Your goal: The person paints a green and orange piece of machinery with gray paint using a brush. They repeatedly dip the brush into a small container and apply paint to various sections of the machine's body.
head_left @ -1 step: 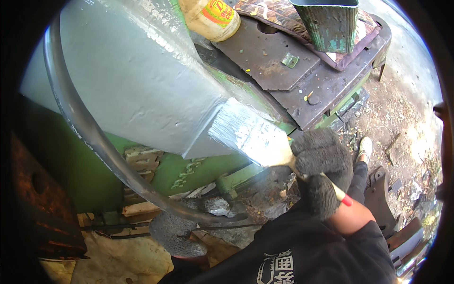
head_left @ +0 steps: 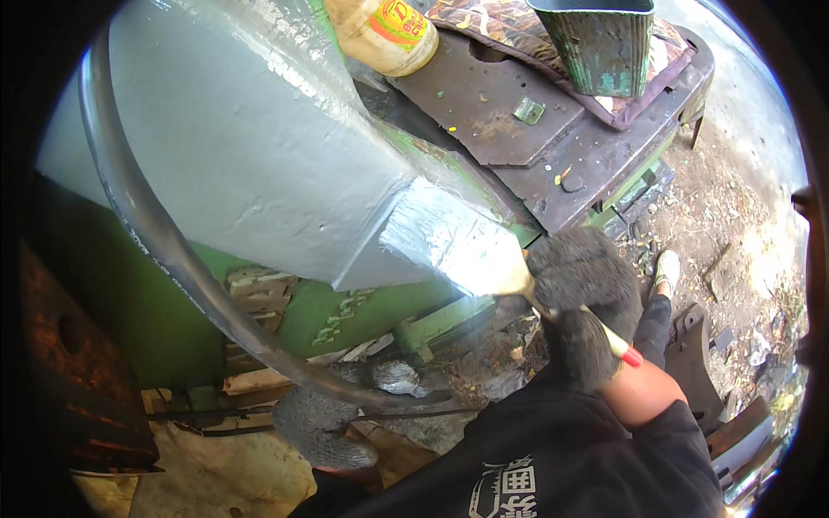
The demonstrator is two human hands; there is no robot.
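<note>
My right hand [head_left: 583, 298], in a dark grey knitted glove, is closed round the handle of a wide paintbrush [head_left: 508, 266]. Its pale handle has a red tip that shows past the glove. Light grey paint coats the bristles, which lie against the lower right corner of a large grey-painted metal panel [head_left: 259, 164]. Lower left, my gloved left hand [head_left: 319, 425] is behind a thick black hose [head_left: 186, 268] that crosses in front of it. Its thumb stands apart, and paint-smeared fingers reach out past the hose's far side; part of the hand is hidden.
Green metal [head_left: 363, 311] lies under the panel. A brown metal cover [head_left: 509, 112] at the upper right bears a dirty plastic bottle [head_left: 389, 39], a patterned cloth [head_left: 484, 19] and a paint-stained container [head_left: 600, 47]. Rusty metal [head_left: 82, 363] stands at the left; metal parts [head_left: 691, 363] lie right.
My right hand and the paintbrush have shifted very slightly up and to the left, with the bristles still against the panel. My left hand looks unmoved.
</note>
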